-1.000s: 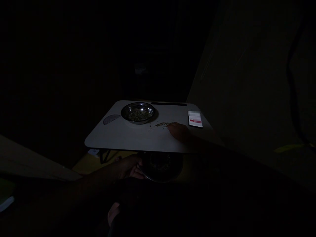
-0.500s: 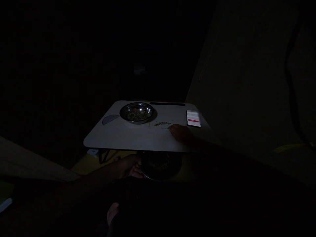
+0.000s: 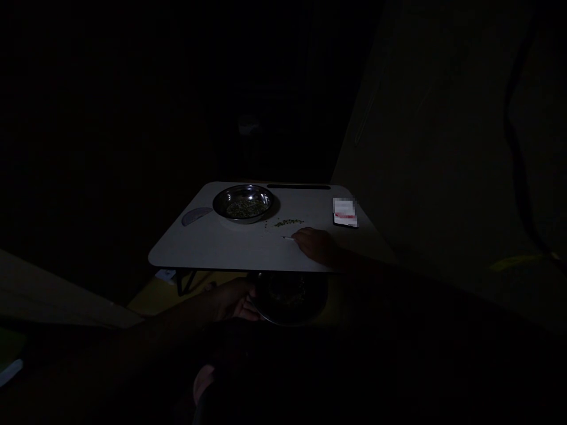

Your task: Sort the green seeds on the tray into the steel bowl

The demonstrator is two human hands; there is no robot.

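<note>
The scene is very dark. A small white lap table (image 3: 221,248) bears a steel bowl (image 3: 243,203) of greenish grains and a loose scatter of grains (image 3: 289,222) beside it. My right hand (image 3: 315,245) rests on the tabletop near its front edge, fingers drawn together at a small pale bit (image 3: 287,238); what they pinch, if anything, is too small to name. My left hand (image 3: 233,299) is below the table's front edge, gripping the rim of a dark steel plate (image 3: 290,298) that holds some grains.
A lit phone (image 3: 344,212) lies at the table's right side. A grey half-round mark (image 3: 196,215) sits at the left, a long slot (image 3: 298,186) at the back. Yellowish floor (image 3: 150,295) shows under the table. A pale wall (image 3: 443,177) rises on the right.
My right hand has slid from the scattered grains toward the table's front edge, drawing a small pale bit along. The left hand and the plate have stayed put.
</note>
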